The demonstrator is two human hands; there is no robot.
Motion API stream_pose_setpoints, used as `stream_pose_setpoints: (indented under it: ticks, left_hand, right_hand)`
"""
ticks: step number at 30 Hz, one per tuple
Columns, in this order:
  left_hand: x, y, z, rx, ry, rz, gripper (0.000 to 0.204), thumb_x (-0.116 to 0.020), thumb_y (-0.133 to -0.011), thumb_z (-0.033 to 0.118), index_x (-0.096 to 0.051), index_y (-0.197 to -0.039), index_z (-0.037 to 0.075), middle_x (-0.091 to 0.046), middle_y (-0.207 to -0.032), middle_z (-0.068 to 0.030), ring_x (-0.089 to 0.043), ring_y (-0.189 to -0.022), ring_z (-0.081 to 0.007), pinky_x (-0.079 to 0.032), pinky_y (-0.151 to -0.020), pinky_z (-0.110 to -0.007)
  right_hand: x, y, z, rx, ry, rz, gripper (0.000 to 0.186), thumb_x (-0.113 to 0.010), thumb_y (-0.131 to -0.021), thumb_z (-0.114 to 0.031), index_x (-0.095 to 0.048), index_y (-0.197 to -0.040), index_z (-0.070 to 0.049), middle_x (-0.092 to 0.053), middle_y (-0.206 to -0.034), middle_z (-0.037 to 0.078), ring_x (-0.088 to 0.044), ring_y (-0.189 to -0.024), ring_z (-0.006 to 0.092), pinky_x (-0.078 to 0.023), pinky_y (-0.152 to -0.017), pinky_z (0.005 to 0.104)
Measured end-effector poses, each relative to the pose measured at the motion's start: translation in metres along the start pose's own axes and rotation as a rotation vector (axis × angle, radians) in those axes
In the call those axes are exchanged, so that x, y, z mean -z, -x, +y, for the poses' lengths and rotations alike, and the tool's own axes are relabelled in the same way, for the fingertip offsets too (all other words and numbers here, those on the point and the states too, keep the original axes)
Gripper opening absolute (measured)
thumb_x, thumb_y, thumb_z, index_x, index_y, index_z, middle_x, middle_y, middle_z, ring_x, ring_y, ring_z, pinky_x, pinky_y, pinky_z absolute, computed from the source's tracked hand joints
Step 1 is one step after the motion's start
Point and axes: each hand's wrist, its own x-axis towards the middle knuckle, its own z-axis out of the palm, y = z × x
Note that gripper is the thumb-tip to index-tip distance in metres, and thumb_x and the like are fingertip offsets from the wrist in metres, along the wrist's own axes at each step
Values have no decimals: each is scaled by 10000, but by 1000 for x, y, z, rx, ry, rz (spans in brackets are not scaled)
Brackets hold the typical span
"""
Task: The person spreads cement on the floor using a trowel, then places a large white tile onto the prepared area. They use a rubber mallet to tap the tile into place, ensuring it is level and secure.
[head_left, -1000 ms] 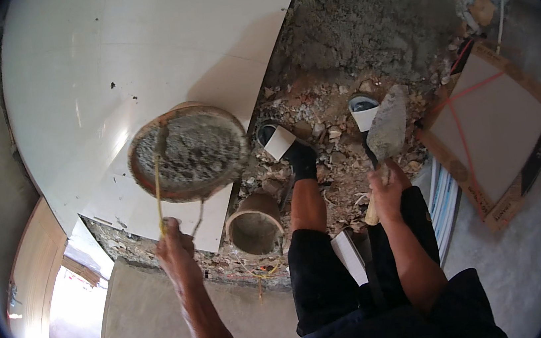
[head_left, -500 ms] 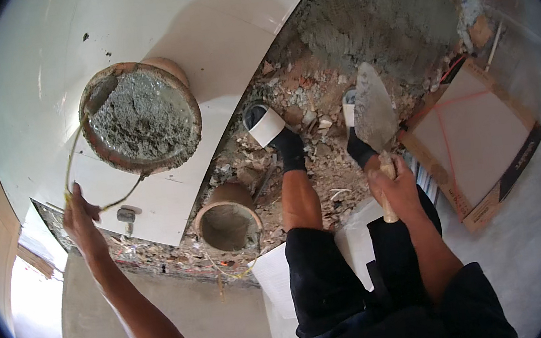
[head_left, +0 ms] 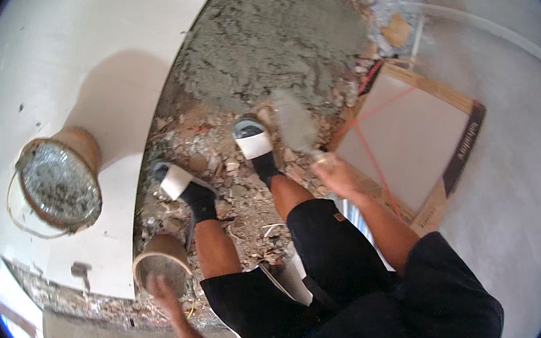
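Note:
My right hand grips the handle of a trowel. Its grey blade is smeared by motion and points toward a rough bed of wet mortar. My left hand hangs in front of a smaller bucket, which has grey residue inside. Motion blurs its fingers, and whether they touch the bucket is unclear. To the left stands a bucket full of wet mortar, its thin handle hanging down by the near left side.
Large pale tiles cover the left. My slippered feet stand on broken rubble. A carton-edged stack of tiles with red strapping lies at the right. A small hammer-like tool rests on the near tile.
My left hand has let go of the full bucket's handle and come over to the smaller bucket. My right hand has kept the trowel. The whole view has swung right.

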Motion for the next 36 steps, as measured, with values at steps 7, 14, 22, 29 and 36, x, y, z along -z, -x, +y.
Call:
stream_pose_setpoints:
  ticks: [7,14,22,29,36]
  left_hand:
    - [-106,-45,6,-163,-5,-8,414,-584,-894,222,-530,-1208,-41,-556,-1192,-220,-515,-1145,-347,-390,-980,-386]
    - [-144,-220,14,-185,281,579,490,-486,-965,316,-448,-1296,-44,-464,-1320,-218,-437,-1228,-324,-341,-1027,-402]
    - [-84,-283,20,-133,1567,921,763,-126,-943,621,-267,-1432,51,-355,-1429,-191,-321,-1340,-280,-230,-1088,-466]
    - [-32,-281,68,-531,1676,1007,805,-148,-957,587,-121,-1445,-52,-162,-1512,-198,-158,-1403,-298,-103,-1156,-374]
    - [-42,-295,72,-412,1503,1184,739,-123,-974,525,-243,-1420,-52,-276,-1456,-228,-231,-1369,-344,-157,-1134,-410]
  right_hand:
    - [16,-121,69,-129,-602,135,525,-493,-882,-575,-532,-1002,-65,-483,-643,38,-501,-477,159,-438,-439,304]
    - [-83,-186,80,295,-14,425,507,-479,-932,-409,-569,-1173,28,-613,-1091,222,-575,-984,386,-424,-887,424]
    - [-52,-90,-124,969,286,308,449,-615,-855,-236,-494,-1215,3,-610,-1029,226,-597,-957,385,-456,-848,425]
    - [-136,53,-414,1475,973,555,335,-556,-877,-330,-557,-1103,-83,-649,-978,175,-631,-875,371,-496,-740,473]
    - [-234,67,-461,1358,1189,328,298,-557,-864,-299,-560,-1028,-50,-654,-913,194,-635,-875,359,-496,-760,471]
